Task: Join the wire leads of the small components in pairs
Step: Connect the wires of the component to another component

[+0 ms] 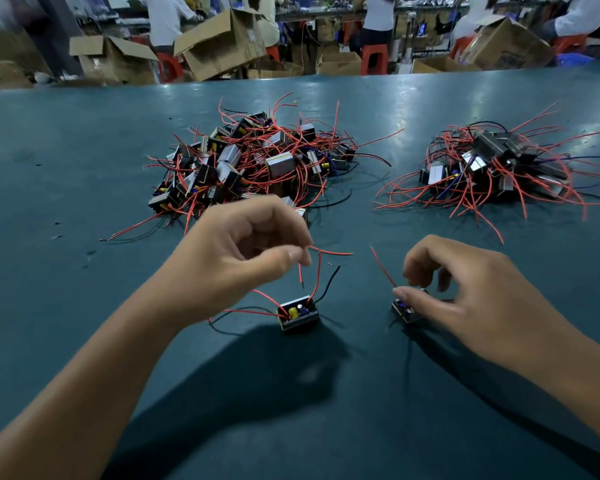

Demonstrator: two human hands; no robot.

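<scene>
Red lead [317, 271] rising from the left driver module [298, 313] is pinched by the left hand [243, 251], while right of that module the right hand [465, 289] grips a second module [404, 311], its lead [383, 268] slanting up-left toward the first.

right component [406, 311] half hidden under fingers [417, 299], background workers [167, 19] blurred

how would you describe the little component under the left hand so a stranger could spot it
On the green table, look nearest the camera, in front of the larger left pile. The component sits alone just below the left hand, which pinches one of its red leads. Unlike its neighbour, it is uncovered, showing a yellow part.
</scene>
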